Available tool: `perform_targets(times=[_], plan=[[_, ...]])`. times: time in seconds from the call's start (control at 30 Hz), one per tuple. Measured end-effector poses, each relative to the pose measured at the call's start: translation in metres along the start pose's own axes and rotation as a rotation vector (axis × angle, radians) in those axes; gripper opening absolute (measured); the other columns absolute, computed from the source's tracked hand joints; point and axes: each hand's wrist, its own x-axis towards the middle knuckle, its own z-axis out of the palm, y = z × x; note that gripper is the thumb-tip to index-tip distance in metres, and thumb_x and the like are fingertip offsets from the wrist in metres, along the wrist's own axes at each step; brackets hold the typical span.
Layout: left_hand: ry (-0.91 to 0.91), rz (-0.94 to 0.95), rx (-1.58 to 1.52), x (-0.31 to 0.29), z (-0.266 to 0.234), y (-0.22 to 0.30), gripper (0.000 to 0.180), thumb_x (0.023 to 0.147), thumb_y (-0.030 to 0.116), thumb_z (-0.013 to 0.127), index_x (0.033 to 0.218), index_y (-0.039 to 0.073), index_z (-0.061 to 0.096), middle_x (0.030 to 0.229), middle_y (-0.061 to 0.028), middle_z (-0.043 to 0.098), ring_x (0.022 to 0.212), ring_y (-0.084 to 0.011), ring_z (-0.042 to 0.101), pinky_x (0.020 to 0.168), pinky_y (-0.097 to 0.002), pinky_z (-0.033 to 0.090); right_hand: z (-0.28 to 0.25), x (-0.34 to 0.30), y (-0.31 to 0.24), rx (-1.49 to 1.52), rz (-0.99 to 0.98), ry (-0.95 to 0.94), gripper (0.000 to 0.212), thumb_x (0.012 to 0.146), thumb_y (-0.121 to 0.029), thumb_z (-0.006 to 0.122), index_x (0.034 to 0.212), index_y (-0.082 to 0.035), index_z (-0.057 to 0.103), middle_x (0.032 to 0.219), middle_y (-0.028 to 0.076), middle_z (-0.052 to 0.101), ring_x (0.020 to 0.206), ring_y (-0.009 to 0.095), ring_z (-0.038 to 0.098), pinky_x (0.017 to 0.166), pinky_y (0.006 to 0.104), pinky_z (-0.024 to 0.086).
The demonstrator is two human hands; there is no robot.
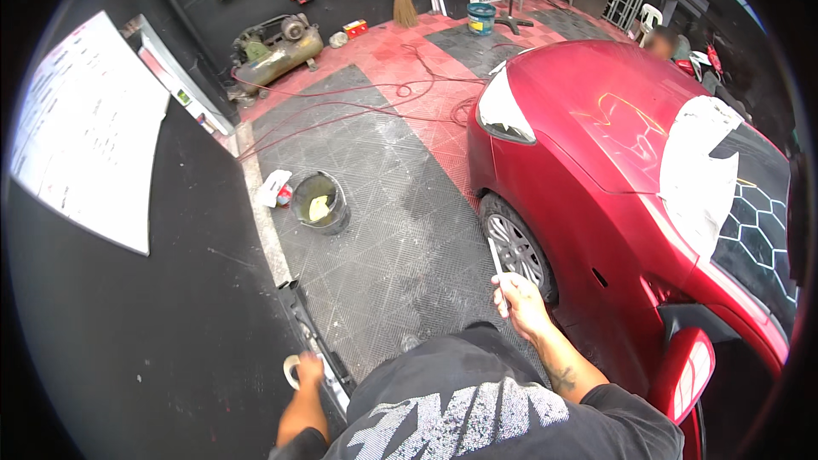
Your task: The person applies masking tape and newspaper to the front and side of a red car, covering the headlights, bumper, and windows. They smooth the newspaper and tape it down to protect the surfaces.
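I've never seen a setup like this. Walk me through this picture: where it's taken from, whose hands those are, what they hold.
There is no machine here, just a person's two bare hands. The single picture comes from a wide fisheye camera worn on the person's head, looking down, so straight edges bend near the rim.

The right hand holds a slim, pale, straight stick. The left hand is blurred, at a pale ring-shaped roll; its exact grip is unclear.

To the right stands a glossy red car with white sheeting by its windscreen. On the grey-and-red patterned floor stands a round black bucket with something yellowish inside.
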Motion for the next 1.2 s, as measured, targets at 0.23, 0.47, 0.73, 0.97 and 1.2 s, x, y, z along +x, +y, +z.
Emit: perform_targets(times=[0.23, 0.47, 0.73, 0.97, 1.2], plan=[[0.123, -0.013, -0.326, 0.392, -0.147, 0.226, 0.039, 0.097, 0.031, 0.080, 0.127, 0.007, 0.076, 0.104, -0.0186, 0.080, 0.104, -0.0367, 0.078, 0.093, -0.0470, 0.059, 0.039, 0.169, -0.015, -0.122, 0.044, 0.180, 0.023, 0.119, -0.025, 0.057, 0.119, -0.005, 0.068, 0.078, 0.000, 0.063, 0.057, 0.007, 0.051, 0.052, 0.0247, 0.041], [-0.008, 0.079, -0.219, 0.537, -0.125, 0.271, 0.042, 0.098, 0.038, 0.075, 0.129, 0.011, 0.075, 0.124, -0.0204, 0.080, 0.120, -0.0434, 0.075, 0.105, -0.0508, 0.058, 0.037, 0.416, -0.068, -0.297, -0.067, 0.198, 0.023, 0.118, -0.022, 0.056, 0.116, -0.001, 0.067, 0.078, 0.005, 0.069, 0.055, 0.010, 0.060, 0.053, 0.0266, 0.048], [-0.767, 0.292, 0.413, 0.584, -0.072, 0.168, 0.037, 0.091, 0.035, 0.068, 0.106, 0.007, 0.086, 0.105, -0.0254, 0.082, 0.101, -0.0416, 0.081, 0.092, -0.0551, 0.062, 0.042, 0.640, -0.223, -0.250, -0.107, 0.276, 0.027, 0.119, -0.029, 0.056, 0.111, -0.005, 0.067, 0.074, -0.001, 0.060, 0.058, 0.008, 0.055, 0.055, 0.0266, 0.047], [-0.621, -0.014, 0.237, 0.850, -0.057, 0.268, 0.036, 0.091, 0.036, 0.067, 0.104, 0.008, 0.086, 0.103, -0.0240, 0.083, 0.099, -0.0413, 0.081, 0.091, -0.0552, 0.062, 0.040, 0.804, -0.239, 0.003, -0.049, 0.401, 0.025, 0.121, -0.027, 0.052, 0.110, -0.006, 0.062, 0.068, -0.006, 0.043, 0.055, 0.005, 0.038, 0.051, 0.0255, 0.035], [-0.315, 0.592, 0.642, 1.326, -0.146, 0.437, 0.050, 0.105, 0.042, 0.055, 0.125, 0.003, 0.078, 0.128, -0.0275, 0.077, 0.121, -0.0465, 0.073, 0.106, -0.0574, 0.055, 0.045, 0.939, -0.250, 0.083, -0.022, 0.690, 0.030, 0.120, -0.034, 0.055, 0.105, -0.010, 0.064, 0.071, -0.009, 0.043, 0.058, 0.003, 0.035, 0.052, 0.0253, 0.029]])
